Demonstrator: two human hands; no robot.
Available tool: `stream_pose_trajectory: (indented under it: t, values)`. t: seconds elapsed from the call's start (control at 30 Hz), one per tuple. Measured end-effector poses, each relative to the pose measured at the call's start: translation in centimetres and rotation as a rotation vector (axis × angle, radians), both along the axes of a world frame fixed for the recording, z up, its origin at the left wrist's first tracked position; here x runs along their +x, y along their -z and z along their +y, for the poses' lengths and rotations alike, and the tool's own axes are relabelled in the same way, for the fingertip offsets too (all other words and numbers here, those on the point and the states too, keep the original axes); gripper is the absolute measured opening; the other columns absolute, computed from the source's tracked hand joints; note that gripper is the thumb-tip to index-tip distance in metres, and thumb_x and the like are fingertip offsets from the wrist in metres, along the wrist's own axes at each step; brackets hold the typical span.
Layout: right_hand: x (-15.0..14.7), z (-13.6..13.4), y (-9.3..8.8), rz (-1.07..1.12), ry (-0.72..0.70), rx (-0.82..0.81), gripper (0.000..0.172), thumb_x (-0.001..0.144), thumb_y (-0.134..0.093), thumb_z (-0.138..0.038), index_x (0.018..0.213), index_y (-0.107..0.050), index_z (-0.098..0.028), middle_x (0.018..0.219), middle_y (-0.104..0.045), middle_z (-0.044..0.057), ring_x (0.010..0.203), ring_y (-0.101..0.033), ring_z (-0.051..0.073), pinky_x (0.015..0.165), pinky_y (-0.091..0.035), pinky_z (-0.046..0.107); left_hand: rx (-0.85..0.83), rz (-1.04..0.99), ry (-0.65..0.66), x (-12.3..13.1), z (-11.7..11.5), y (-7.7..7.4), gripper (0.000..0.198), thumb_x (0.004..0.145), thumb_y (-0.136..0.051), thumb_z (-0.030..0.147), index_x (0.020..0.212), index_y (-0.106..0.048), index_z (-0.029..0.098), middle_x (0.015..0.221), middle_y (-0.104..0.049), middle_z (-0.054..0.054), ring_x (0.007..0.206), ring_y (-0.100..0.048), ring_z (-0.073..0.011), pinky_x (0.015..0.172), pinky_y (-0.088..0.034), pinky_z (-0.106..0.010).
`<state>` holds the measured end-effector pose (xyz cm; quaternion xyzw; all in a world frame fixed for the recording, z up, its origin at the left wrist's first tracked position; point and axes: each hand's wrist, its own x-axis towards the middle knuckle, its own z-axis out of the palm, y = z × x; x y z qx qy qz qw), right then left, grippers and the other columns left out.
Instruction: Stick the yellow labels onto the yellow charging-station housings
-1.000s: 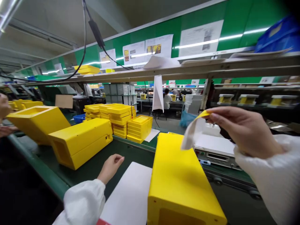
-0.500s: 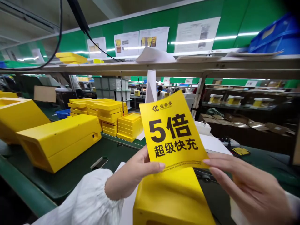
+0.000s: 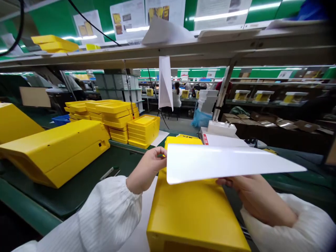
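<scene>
A glossy white sheet (image 3: 210,161) with rounded corners lies almost level across both hands, over the top of a yellow box-shaped housing (image 3: 189,213). My left hand (image 3: 149,168) is closed at the sheet's left end, thumb and fingers pinching near its edge. My right hand (image 3: 252,192) reaches under the sheet from the right, and its fingertips are curled near the lower edge, partly hidden. The sheet's underside cannot be seen. Beneath the housing and to its left, white paper (image 3: 143,224) covers part of the green bench.
Further yellow housings (image 3: 57,150) lie on the green bench (image 3: 118,164) at left. Behind them stand stacked yellow covers (image 3: 144,129). A white box-like device (image 3: 222,128) sits behind the sheet. Overhead runs a shelf (image 3: 105,57), with white paper (image 3: 165,84) hanging from it.
The yellow printed face held toward me is gone from view; a white surface now lies level between my hands. My left hand has risen slightly, and my right hand has shifted beneath the sheet.
</scene>
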<state>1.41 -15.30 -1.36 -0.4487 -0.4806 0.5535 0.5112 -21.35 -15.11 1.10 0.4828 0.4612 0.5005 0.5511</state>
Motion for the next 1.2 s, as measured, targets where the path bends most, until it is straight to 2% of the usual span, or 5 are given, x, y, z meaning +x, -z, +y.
stream_pose_trajectory:
  t: [0.13,0.27,0.47,0.67,1.2]
  values:
    - [-0.2,0.2,0.0,0.079,0.031,-0.008,0.028,0.057,-0.076,-0.041,0.074,-0.061,-0.024,0.076,-0.061,-0.001,0.076,-0.054,0.016,0.063,-0.045,0.024,-0.055,-0.017,0.008,-0.5,0.8,1.3,0.033,0.056,-0.076,0.039,0.066,-0.055,0.017,0.071,-0.060,-0.001,0.074,-0.056,-0.0183,0.064,-0.041,-0.029]
    - [0.3,0.5,0.3,-0.059,-0.018,-0.188,0.031,0.058,-0.077,-0.041,0.058,-0.057,-0.018,0.059,-0.052,-0.002,0.062,-0.046,0.011,0.051,-0.037,0.018,0.003,0.048,0.050,-1.1,1.3,2.2,0.030,0.061,-0.073,0.041,0.061,-0.056,0.017,0.073,-0.055,-0.001,0.072,-0.051,-0.0149,0.066,-0.038,-0.028]
    - [0.6,0.3,1.1,-0.033,-0.091,-0.381,0.038,0.053,-0.080,-0.042,0.058,-0.050,-0.018,0.078,-0.059,0.001,0.080,-0.053,0.019,0.062,-0.043,0.023,0.012,0.177,0.073,-2.0,1.1,3.5,0.030,0.062,-0.072,0.032,0.053,-0.049,0.015,0.079,-0.043,0.001,0.076,-0.045,-0.0128,0.070,-0.034,-0.028]
    - [0.8,0.7,2.3,-0.128,-0.074,-0.334,0.043,0.049,-0.080,-0.045,0.052,-0.048,-0.017,0.084,-0.050,0.001,0.084,-0.050,0.021,0.066,-0.044,0.027,-0.023,0.174,0.096,-2.1,1.2,4.7,0.031,0.060,-0.073,0.030,0.050,-0.047,0.015,0.081,-0.039,0.001,0.075,-0.042,-0.0119,0.068,-0.032,-0.027]
    - [0.1,1.8,1.9,-0.191,-0.044,-0.244,0.041,0.048,-0.080,-0.040,0.048,-0.047,-0.016,0.080,-0.041,0.001,0.076,-0.046,0.017,0.065,-0.042,0.028,-0.024,0.198,0.082,-2.2,2.2,5.1,0.034,0.061,-0.072,0.031,0.050,-0.044,0.015,0.078,-0.038,0.002,0.071,-0.038,-0.0115,0.063,-0.027,-0.028]
